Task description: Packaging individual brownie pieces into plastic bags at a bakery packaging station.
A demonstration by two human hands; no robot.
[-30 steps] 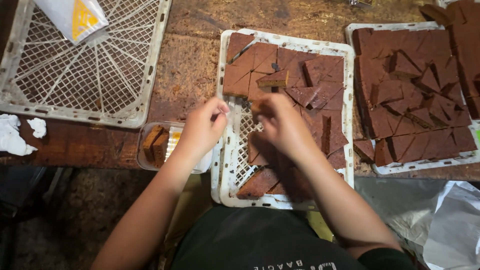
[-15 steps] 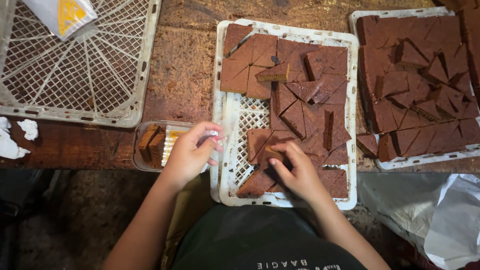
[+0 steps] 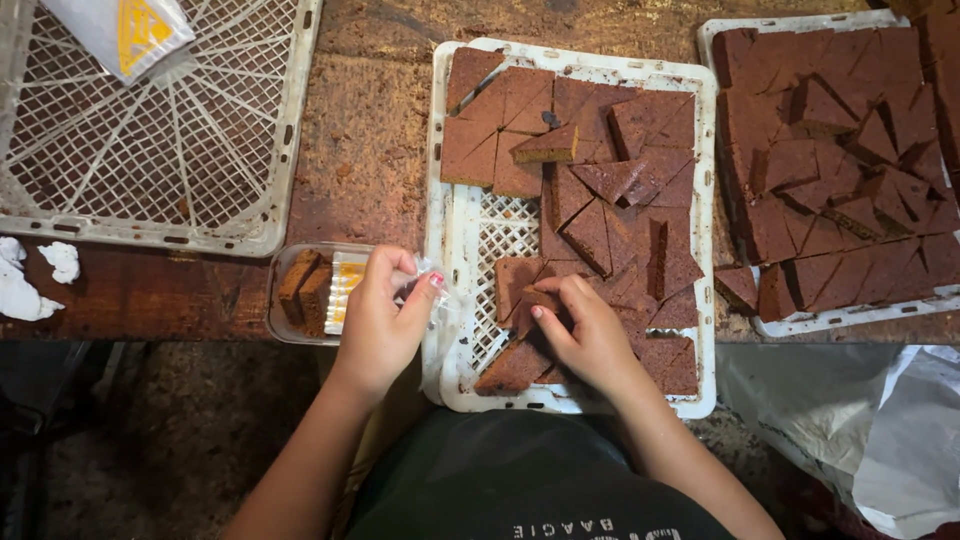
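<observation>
A white plastic lattice tray in the middle holds several brown triangular cake pieces. My right hand rests on the pieces at the tray's near end, fingers pinching one brown piece. My left hand grips the edge of a clear plastic box at the table's front edge, left of the tray. That box holds two brown cake slices and a yellow-and-white paper insert.
A second white tray full of brown cake pieces sits at the right. An empty lattice tray with a white-and-yellow bag lies at the upper left. Crumpled white paper is at the left edge, plastic sheeting at lower right.
Both hands have drawn back toward me from the tray's middle. The right hand now pinches a piece at the near end, and the left has settled on the clear box.
</observation>
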